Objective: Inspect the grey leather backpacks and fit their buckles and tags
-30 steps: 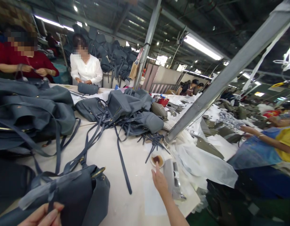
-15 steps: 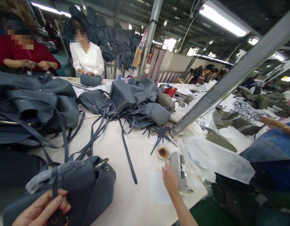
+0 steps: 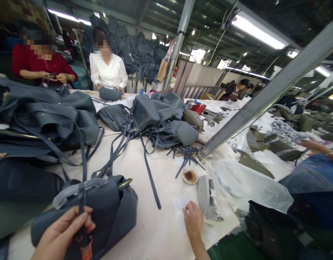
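Observation:
My left hand (image 3: 71, 227) pinches a dark strap (image 3: 81, 202) between thumb and fingers. The strap lies across a blue-grey leather bag (image 3: 112, 213) with a gold zip, on the near left of the table. A strip of translucent wrapping (image 3: 71, 191) crosses the bag's top behind that hand. On the right, my right hand (image 3: 193, 220) has its fingers bent down onto a thin white sheet (image 3: 178, 213), gripping its edge. Just beside it stands a grey device with a shiny metal part (image 3: 206, 195). Behind them is a small white dish (image 3: 190, 176) with brown stuff in it.
Blue-grey bags (image 3: 47, 119) are heaped at the left, more (image 3: 166, 119) at the table's middle. A slanted metal post (image 3: 244, 101) rises on the right, near plastic sheeting (image 3: 253, 184). Co-workers in red (image 3: 44, 68) and white (image 3: 109, 72) stand across the table.
My right hand has drawn back from beside the dish and device onto the white sheet, its fingers now bent. My left hand keeps the strap; the view has shifted slightly left.

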`<state>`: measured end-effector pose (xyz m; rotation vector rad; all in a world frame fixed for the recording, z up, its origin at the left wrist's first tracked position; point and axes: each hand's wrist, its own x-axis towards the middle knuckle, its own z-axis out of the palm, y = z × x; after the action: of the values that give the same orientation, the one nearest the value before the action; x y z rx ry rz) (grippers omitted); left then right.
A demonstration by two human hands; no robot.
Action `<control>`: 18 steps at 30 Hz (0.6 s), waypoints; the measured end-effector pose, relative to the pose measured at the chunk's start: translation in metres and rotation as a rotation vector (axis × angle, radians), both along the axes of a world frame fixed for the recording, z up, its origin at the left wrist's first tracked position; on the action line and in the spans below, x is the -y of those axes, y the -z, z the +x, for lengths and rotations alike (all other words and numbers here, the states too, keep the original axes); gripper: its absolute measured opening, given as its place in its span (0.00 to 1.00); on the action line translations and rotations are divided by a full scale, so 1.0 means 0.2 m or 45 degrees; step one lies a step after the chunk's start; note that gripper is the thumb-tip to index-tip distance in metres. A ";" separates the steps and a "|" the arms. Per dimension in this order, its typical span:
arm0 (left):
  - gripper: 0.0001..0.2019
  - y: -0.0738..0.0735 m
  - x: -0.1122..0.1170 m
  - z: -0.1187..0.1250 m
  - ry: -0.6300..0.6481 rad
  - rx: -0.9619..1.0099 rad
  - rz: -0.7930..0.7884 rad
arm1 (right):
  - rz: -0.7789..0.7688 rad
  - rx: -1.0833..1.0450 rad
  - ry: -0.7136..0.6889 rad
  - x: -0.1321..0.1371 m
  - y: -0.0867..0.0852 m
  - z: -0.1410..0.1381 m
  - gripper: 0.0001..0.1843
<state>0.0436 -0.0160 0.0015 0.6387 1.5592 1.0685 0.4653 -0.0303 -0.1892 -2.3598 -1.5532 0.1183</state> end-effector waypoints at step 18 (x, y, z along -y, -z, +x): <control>0.29 -0.07 0.04 -0.01 0.130 0.193 -0.061 | 0.231 -1.404 0.208 -0.02 -0.21 0.02 0.43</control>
<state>0.0410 -0.0233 0.0153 0.5849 1.4024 0.9779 0.4694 -0.0256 -0.1465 -1.7092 -0.7685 0.9885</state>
